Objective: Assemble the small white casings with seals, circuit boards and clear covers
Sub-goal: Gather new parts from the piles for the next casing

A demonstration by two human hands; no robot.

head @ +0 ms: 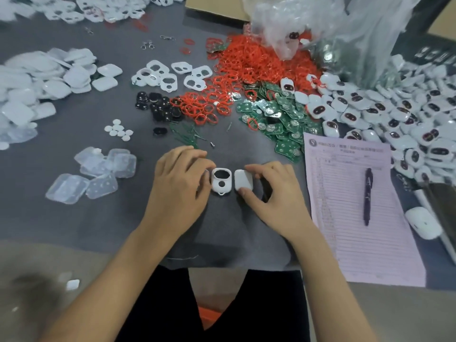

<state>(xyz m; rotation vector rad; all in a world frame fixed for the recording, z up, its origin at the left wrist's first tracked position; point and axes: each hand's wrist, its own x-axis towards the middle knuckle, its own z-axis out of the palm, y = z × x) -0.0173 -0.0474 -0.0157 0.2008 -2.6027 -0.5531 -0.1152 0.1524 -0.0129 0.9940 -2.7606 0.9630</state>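
On the grey mat in front of me lies a white casing front [221, 181] with two holes, its left edge pinched by the curled fingers of my left hand [181, 180]. Right beside it sits a plain white casing back [243, 179], held between the thumb and fingers of my right hand [274, 191]. Farther back lie red seal rings [222, 95], green circuit boards [278, 114], black round inserts [158, 106] and more white casing fronts [170, 76].
Clear plastic covers [96, 172] lie at the left, with white casing backs [37, 90] behind them. Finished units [394, 114] pile at the right under a plastic bag [333, 33]. A pink form [357, 206] carries a pen [367, 196]. Small white discs [118, 130] sit mid-left.
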